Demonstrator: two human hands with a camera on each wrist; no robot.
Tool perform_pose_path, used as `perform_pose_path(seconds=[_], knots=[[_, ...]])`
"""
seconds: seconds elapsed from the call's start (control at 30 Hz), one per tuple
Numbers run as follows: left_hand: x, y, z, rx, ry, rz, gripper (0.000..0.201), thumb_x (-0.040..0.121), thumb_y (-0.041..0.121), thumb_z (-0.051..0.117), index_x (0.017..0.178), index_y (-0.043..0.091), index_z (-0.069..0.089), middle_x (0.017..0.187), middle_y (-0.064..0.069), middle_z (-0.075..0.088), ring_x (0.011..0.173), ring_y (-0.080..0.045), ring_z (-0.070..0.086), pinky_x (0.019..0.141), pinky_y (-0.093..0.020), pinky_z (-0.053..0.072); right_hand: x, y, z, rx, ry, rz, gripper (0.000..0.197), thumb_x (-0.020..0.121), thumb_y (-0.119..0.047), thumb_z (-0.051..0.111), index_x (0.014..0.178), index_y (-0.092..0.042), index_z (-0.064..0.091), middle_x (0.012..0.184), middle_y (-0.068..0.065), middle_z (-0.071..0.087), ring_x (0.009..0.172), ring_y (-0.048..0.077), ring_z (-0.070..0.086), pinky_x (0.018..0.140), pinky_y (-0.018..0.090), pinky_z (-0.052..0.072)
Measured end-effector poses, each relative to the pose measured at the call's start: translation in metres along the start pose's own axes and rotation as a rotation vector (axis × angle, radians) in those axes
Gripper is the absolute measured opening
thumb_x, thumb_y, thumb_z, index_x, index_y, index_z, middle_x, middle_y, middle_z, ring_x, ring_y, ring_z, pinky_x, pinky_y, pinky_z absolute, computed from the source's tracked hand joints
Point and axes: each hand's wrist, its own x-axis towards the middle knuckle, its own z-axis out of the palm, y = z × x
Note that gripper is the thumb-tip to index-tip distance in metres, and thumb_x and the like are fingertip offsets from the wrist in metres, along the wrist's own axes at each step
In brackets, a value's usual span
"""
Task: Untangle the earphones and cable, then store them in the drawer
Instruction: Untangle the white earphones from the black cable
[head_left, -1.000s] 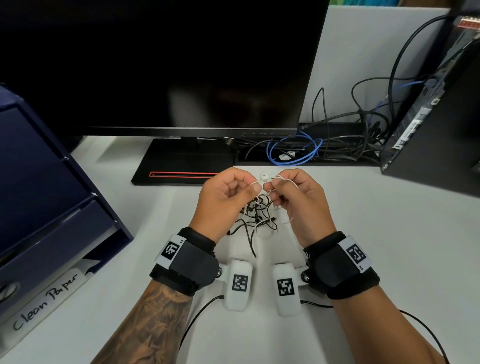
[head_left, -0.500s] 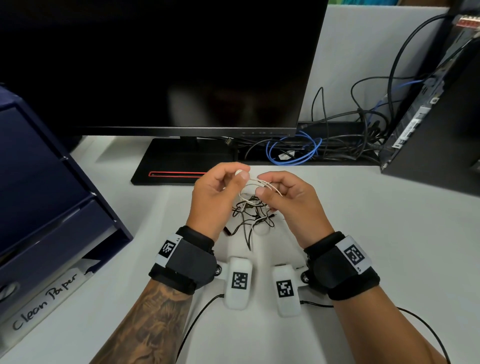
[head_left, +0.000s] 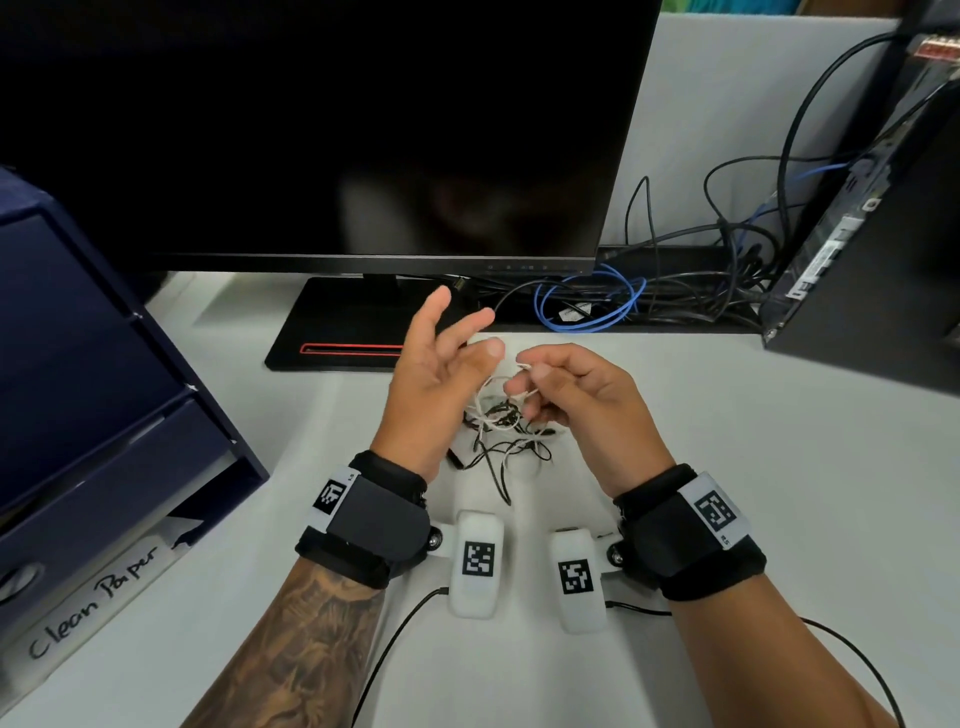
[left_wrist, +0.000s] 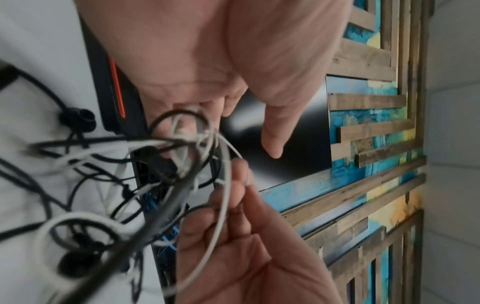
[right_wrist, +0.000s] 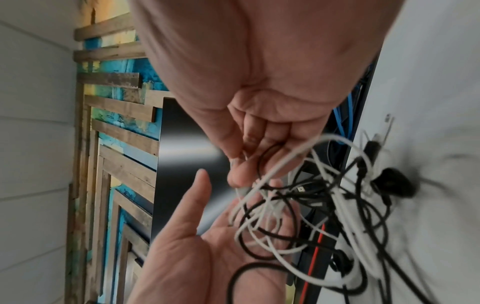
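A tangle of white earphones and black cable (head_left: 498, 423) hangs from my right hand down to the white desk (head_left: 727, 467). My right hand (head_left: 525, 378) pinches a white strand at the top of the tangle between thumb and forefinger; the right wrist view shows that pinch (right_wrist: 235, 166). My left hand (head_left: 462, 332) is just left of it, fingers spread and straight, gripping nothing. In the left wrist view the tangle (left_wrist: 176, 160) hangs close to the left fingers, and the right hand (left_wrist: 244, 181) pinches the white strand. The dark blue drawer unit (head_left: 78, 389) stands at the left.
A black monitor (head_left: 332, 130) on its stand (head_left: 337, 332) fills the back of the desk. Blue and black cables (head_left: 592, 301) lie behind it. A black computer case (head_left: 872, 260) stands at the right. A "Clean Paper" tray (head_left: 93, 597) sits under the drawers.
My left hand has let go of the white strand and opened, its fingers spreading up and away. The right hand keeps its pinch in nearly the same place.
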Motion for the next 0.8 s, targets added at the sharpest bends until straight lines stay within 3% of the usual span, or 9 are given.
perform_pose_path(seconds=[0.1, 0.23, 0.3, 0.4, 0.47, 0.57, 0.67, 0.8], knots=[[-0.001, -0.004, 0.002, 0.031, -0.059, -0.049, 0.078, 0.079, 0.036, 0.074, 0.148, 0.021, 0.042, 0.129, 0.001, 0.069, 0.118, -0.011, 0.066, 0.098, -0.027, 0.052, 0.0, 0.0, -0.001, 0.035, -0.024, -0.049, 0.023, 0.102, -0.002, 0.054, 0.117, -0.013, 0.068, 0.092, 0.003, 0.077, 0.081, 0.018, 0.07, 0.078, 0.033, 0.057], [-0.001, -0.005, -0.001, 0.205, -0.097, 0.025, 0.019, 0.09, 0.016, 0.073, 0.108, 0.01, 0.074, 0.103, -0.004, 0.076, 0.099, -0.019, 0.071, 0.087, -0.029, 0.055, 0.0, -0.004, -0.002, 0.004, 0.064, -0.101, 0.023, 0.097, 0.0, 0.062, 0.115, -0.012, 0.067, 0.092, 0.003, 0.078, 0.084, 0.014, 0.07, 0.078, 0.027, 0.055], [0.0, -0.008, -0.003, 0.266, -0.028, 0.064, 0.007, 0.091, 0.018, 0.073, 0.096, 0.015, 0.077, 0.096, -0.001, 0.076, 0.097, -0.023, 0.068, 0.088, -0.034, 0.056, 0.0, -0.005, -0.004, -0.048, 0.16, -0.142, 0.019, 0.095, -0.004, 0.066, 0.107, -0.017, 0.07, 0.09, 0.003, 0.079, 0.09, 0.013, 0.071, 0.086, 0.027, 0.053], [0.001, -0.009, -0.002, 0.292, 0.055, 0.134, 0.004, 0.09, 0.018, 0.074, 0.089, 0.02, 0.078, 0.096, 0.005, 0.075, 0.094, -0.01, 0.067, 0.089, -0.026, 0.052, 0.001, -0.007, -0.008, -0.108, 0.235, -0.16, 0.016, 0.088, -0.011, 0.065, 0.098, -0.022, 0.071, 0.075, -0.002, 0.073, 0.086, 0.014, 0.069, 0.098, 0.037, 0.05], [0.0, -0.009, 0.0, 0.319, 0.071, 0.182, 0.004, 0.09, 0.015, 0.074, 0.091, 0.017, 0.077, 0.098, 0.004, 0.075, 0.094, -0.006, 0.066, 0.088, -0.023, 0.05, 0.001, -0.008, -0.007, -0.099, 0.202, -0.166, 0.018, 0.088, -0.006, 0.065, 0.101, -0.018, 0.069, 0.07, -0.006, 0.063, 0.078, 0.008, 0.063, 0.091, 0.032, 0.051], [0.0, -0.01, 0.002, 0.333, 0.093, 0.209, 0.006, 0.092, 0.01, 0.071, 0.093, 0.015, 0.075, 0.093, 0.004, 0.075, 0.092, -0.013, 0.068, 0.086, -0.03, 0.054, 0.001, -0.008, -0.004, -0.104, 0.188, -0.209, 0.029, 0.089, 0.011, 0.064, 0.103, -0.015, 0.065, 0.072, -0.001, 0.052, 0.067, 0.008, 0.054, 0.071, 0.025, 0.053], [-0.002, -0.008, 0.005, 0.374, 0.14, 0.255, 0.013, 0.09, 0.002, 0.068, 0.091, 0.015, 0.069, 0.087, -0.001, 0.071, 0.083, -0.016, 0.065, 0.078, -0.031, 0.055, 0.0, -0.011, -0.003, -0.179, 0.302, -0.25, 0.022, 0.09, 0.003, 0.069, 0.1, -0.016, 0.065, 0.07, 0.0, 0.051, 0.059, 0.009, 0.048, 0.059, 0.02, 0.047], [-0.004, 0.003, 0.013, 0.275, 0.153, 0.256, 0.014, 0.094, -0.003, 0.061, 0.099, 0.01, 0.062, 0.091, -0.008, 0.068, 0.081, -0.02, 0.072, 0.075, -0.028, 0.057, 0.001, -0.014, -0.002, -0.233, 0.378, -0.27, 0.01, 0.092, -0.008, 0.072, 0.094, -0.016, 0.067, 0.063, 0.0, 0.049, 0.054, 0.008, 0.043, 0.054, 0.019, 0.041]])
